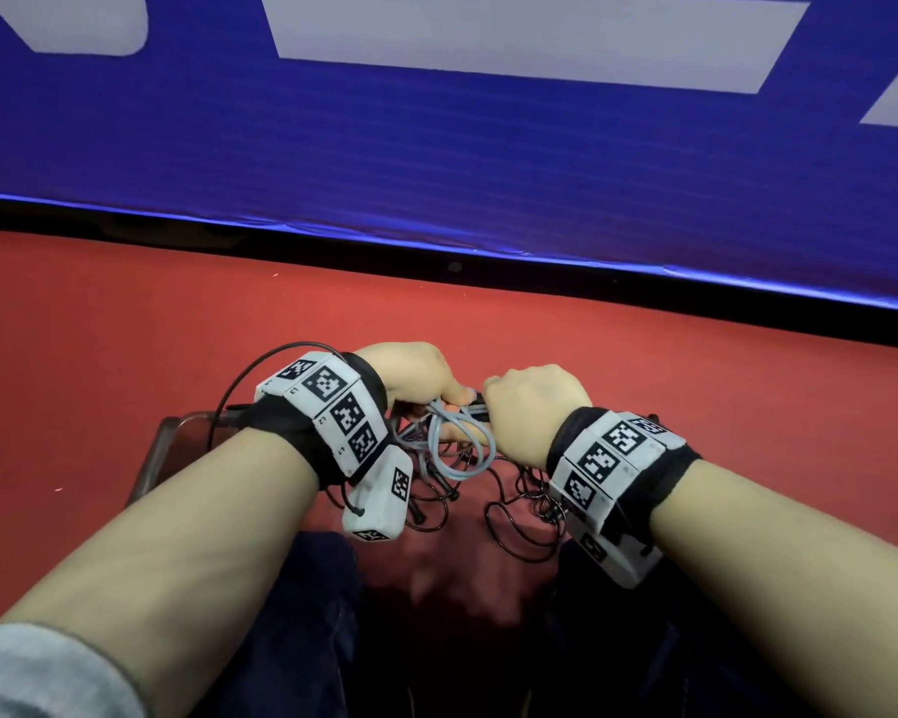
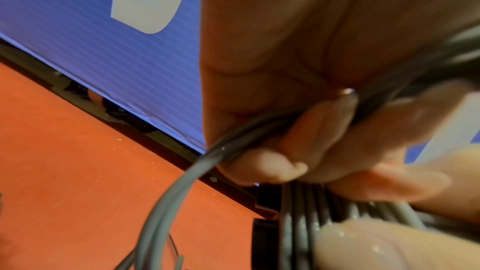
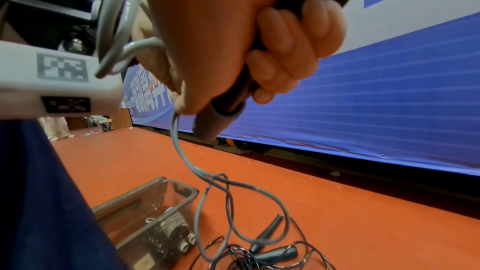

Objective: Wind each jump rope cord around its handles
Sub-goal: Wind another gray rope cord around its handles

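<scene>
A grey jump rope cord [image 1: 461, 448] hangs in loops between my two hands above the red floor. My left hand [image 1: 420, 381] pinches several strands of that cord [image 2: 182, 182] in its curled fingers [image 2: 322, 130]; turns of cord lie wound around a dark handle [image 2: 298, 225] just below. My right hand [image 1: 527, 406] grips the grey handles [image 3: 215, 118] in a fist, its fingers [image 3: 283, 54] curled round them. A loose length of grey cord [image 3: 182, 151] drops from the fist to the floor.
Black jump ropes [image 3: 272, 252] lie tangled on the red floor [image 1: 125, 355] below my hands. A clear plastic box [image 3: 155, 208] sits at the left by my knee, with a wound bundle inside. A blue banner wall [image 1: 436, 147] closes off the far side.
</scene>
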Demonstrator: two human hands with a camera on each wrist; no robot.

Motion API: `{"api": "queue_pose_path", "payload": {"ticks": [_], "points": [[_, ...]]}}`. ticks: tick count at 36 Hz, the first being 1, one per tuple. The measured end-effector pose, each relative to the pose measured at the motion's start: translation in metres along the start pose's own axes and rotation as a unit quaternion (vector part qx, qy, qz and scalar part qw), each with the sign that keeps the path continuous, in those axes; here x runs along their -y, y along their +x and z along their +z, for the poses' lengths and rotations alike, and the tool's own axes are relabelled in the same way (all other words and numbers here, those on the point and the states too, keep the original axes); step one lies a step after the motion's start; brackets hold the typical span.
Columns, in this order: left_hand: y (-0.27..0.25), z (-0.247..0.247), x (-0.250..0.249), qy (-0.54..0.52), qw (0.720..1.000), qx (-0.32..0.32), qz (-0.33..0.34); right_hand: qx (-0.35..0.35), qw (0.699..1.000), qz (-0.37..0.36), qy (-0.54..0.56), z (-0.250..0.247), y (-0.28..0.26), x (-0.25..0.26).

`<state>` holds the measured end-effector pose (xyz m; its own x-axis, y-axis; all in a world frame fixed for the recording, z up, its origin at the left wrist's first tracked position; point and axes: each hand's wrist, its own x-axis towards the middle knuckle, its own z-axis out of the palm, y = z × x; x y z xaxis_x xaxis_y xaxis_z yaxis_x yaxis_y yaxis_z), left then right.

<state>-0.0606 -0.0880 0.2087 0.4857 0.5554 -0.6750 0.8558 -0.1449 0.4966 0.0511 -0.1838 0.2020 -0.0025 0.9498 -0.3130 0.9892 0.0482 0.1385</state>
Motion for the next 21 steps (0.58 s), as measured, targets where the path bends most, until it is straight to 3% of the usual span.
{"api": "queue_pose_path", "payload": {"ticks": [12, 14, 17, 21], "points": [[-0.005, 0.003, -0.010, 0.203, 0.977, 0.023, 0.062, 0.139, 0.989, 0.036, -0.035, 0.006, 0.009, -0.012], [0.002, 0.003, -0.005, 0.224, 0.971, -0.045, 0.065, 0.166, 0.985, 0.037, -0.025, 0.008, 0.007, -0.014], [0.008, 0.006, -0.002, 0.267, 0.935, -0.210, 0.099, 0.179, 0.983, 0.032, 0.042, 0.008, 0.007, -0.018], [0.008, 0.006, -0.004, 0.151, 0.914, -0.325, 0.189, 0.207, 0.967, 0.017, 0.149, -0.003, 0.002, -0.028]]}}
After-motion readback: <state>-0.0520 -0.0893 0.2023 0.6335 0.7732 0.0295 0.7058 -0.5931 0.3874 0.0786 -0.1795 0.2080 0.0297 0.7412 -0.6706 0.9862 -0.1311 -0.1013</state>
